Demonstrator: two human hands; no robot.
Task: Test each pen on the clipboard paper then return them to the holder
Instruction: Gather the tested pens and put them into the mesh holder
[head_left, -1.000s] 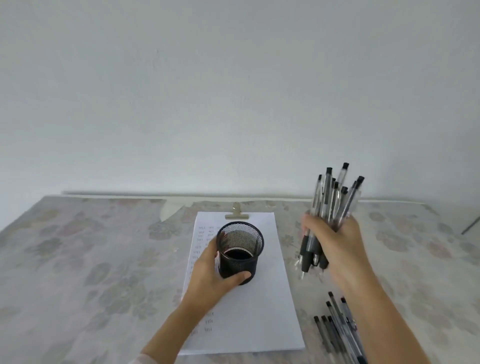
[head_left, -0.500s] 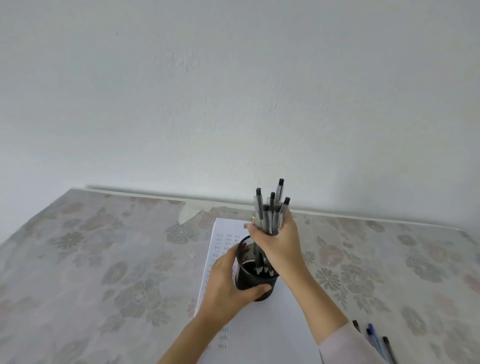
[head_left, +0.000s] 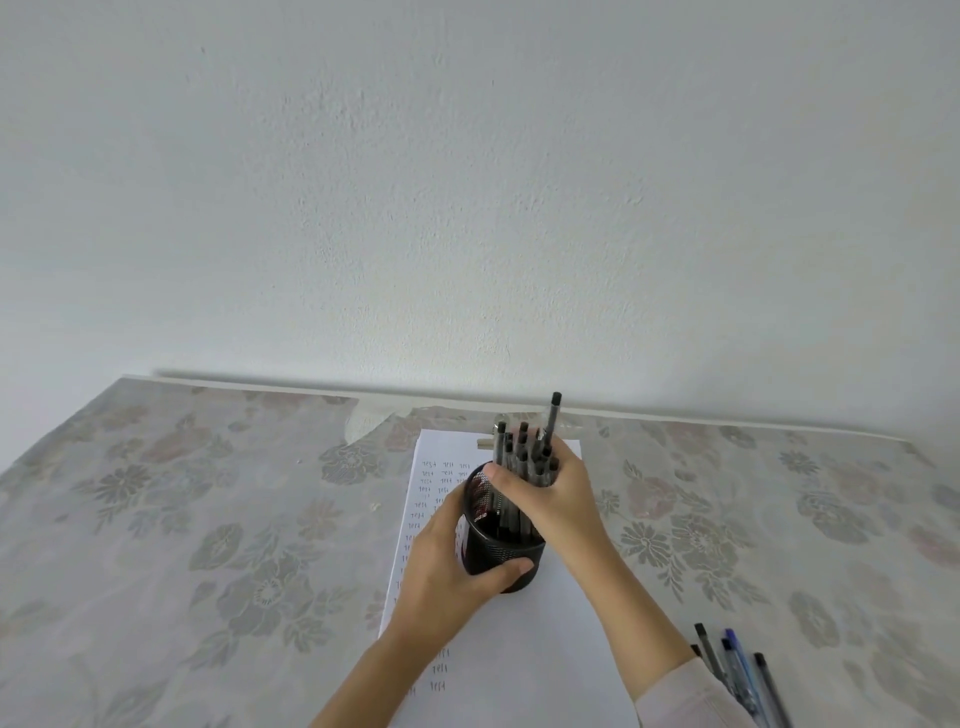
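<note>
Pens (head_left: 521, 441) stand upright in one holder (head_left: 493, 548)
The right hand (head_left: 553, 501) clenches the bunch, too tight to count, axis vertical, tips inside the holder straight below the fingers. The left hand (head_left: 444, 569) grips the holder on the paper (head_left: 519, 665). At least four loose pens (head_left: 737, 670) lie near right, nearest the right hand.

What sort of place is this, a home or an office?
Probably a home table: a floral-patterned tablecloth against a plain white wall, with a black mesh pen holder standing on a white sheet of handwritten paper.
</note>
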